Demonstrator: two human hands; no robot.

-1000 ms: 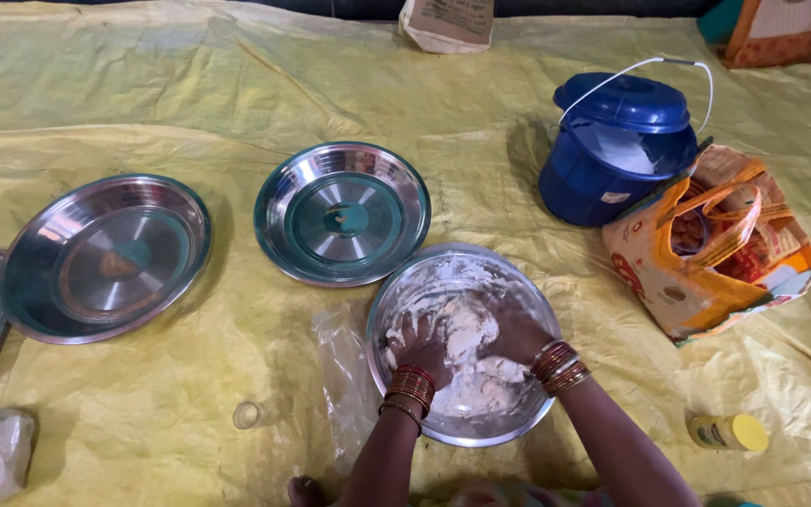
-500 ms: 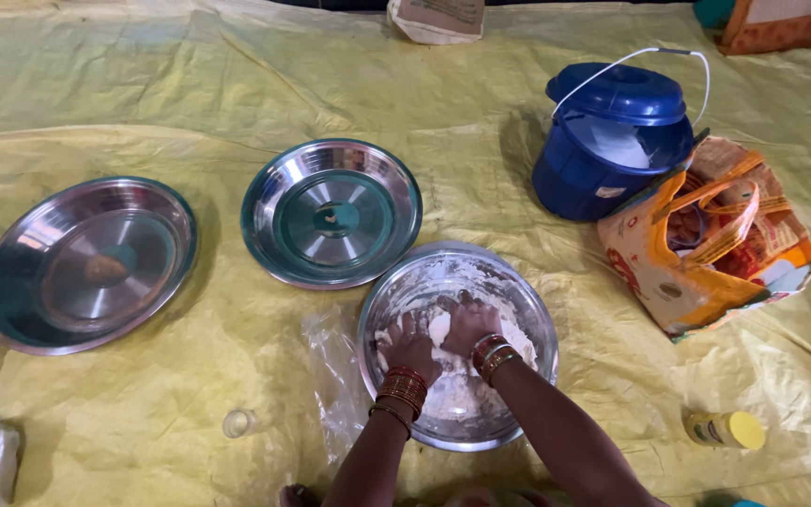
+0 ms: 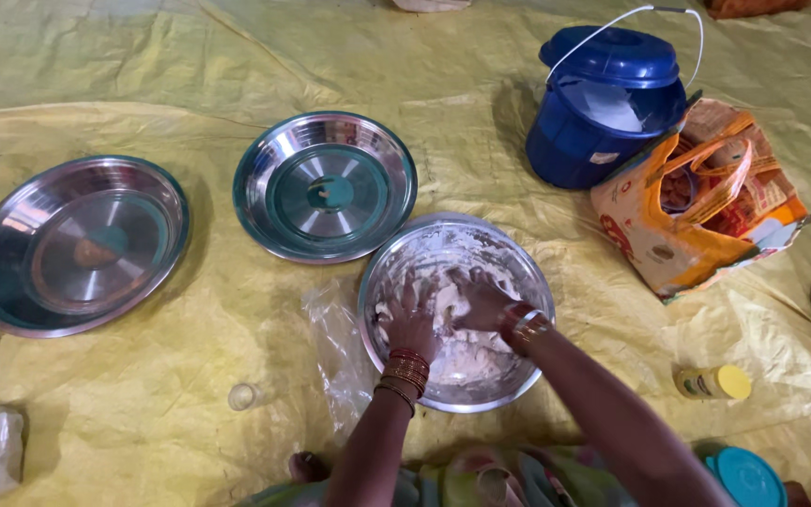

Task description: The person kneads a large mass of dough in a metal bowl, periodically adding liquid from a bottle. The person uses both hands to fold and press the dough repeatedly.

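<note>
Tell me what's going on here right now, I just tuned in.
A person is kneading pale dough in a steel bowl on a yellow sheet. Both the left hand and the right hand are pressed into the dough, fingers floury. Two steel plates lie empty to the left; a blue lidded pail and an orange bag sit to the right.

Orange-and-white printed bag [image 3: 701, 211] lies right, touching the blue bucket [image 3: 603, 113]. Small yellow-capped labelled bottle [image 3: 713, 382] lies below it. Clear plastic wrapper [image 3: 335, 352] lies left of steel bowl [image 3: 396, 272].
</note>
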